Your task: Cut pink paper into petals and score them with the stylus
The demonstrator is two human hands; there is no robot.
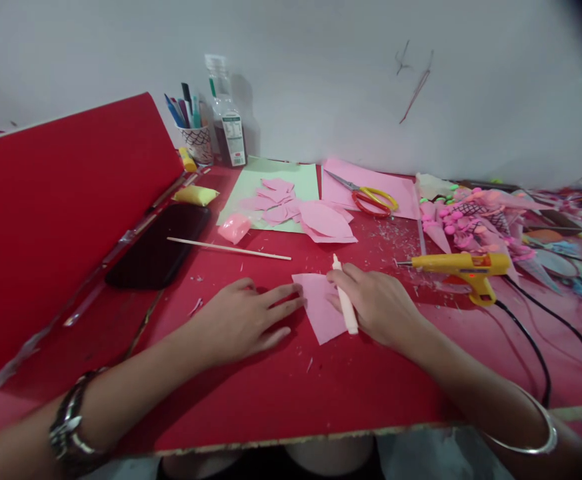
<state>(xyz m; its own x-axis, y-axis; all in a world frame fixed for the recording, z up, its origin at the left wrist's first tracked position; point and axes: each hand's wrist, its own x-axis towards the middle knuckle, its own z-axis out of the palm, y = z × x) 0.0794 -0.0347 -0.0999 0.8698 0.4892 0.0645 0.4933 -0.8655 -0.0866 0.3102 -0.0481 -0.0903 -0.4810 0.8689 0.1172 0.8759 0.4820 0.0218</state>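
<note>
A small pink paper piece (317, 310) lies flat on the red tabletop in front of me. My left hand (245, 320) rests beside it, fingers stretched out, with the fingertips at the paper's left edge. In my right hand (378, 300) is a cream pen-shaped tube (347, 303), its narrow tip pointing away from me; the same hand lies over the paper's right side and hides part of it. Beyond the paper are stacked pink paper petals (325, 221) and a pile of smaller pink cutouts (275, 200).
A yellow glue gun (465, 265) lies at right with its cord, near pink cone crafts (471, 217). Scissors (365, 193) rest on pink sheets. A wooden stick (231, 249), black phone (155, 250), bottle (231, 130), pen cup (197, 143) and raised red board (71, 220) are left.
</note>
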